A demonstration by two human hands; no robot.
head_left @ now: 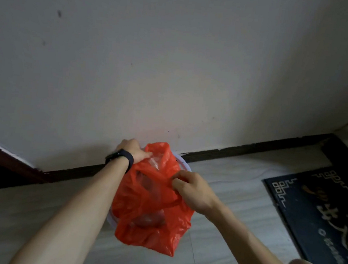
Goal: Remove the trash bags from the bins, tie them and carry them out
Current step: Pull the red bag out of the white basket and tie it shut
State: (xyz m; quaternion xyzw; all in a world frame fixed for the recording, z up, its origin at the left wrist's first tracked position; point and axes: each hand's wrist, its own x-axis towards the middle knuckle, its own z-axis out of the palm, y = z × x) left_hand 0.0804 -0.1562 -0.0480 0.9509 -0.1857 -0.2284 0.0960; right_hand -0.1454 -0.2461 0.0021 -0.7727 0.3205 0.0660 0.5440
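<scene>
Low centre of frame, thin red plastic trash bag looks half out of round white plastic bin. Left grip & right grip each pinch its top edge w/ curled fingers. Tying & carry-out not yet done.

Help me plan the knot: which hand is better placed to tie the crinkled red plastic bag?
Probably right hand: it pinches a handle strip of the red plastic bag; left hand grips its far edge.

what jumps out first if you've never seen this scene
The bright red trash bag in the centre, the one vivid colour in a dim room, gripped at its top by the left hand and pinched by the right hand. A white bin shows behind it, by the wall. A dark doormat with pale characters lies at right.
</scene>
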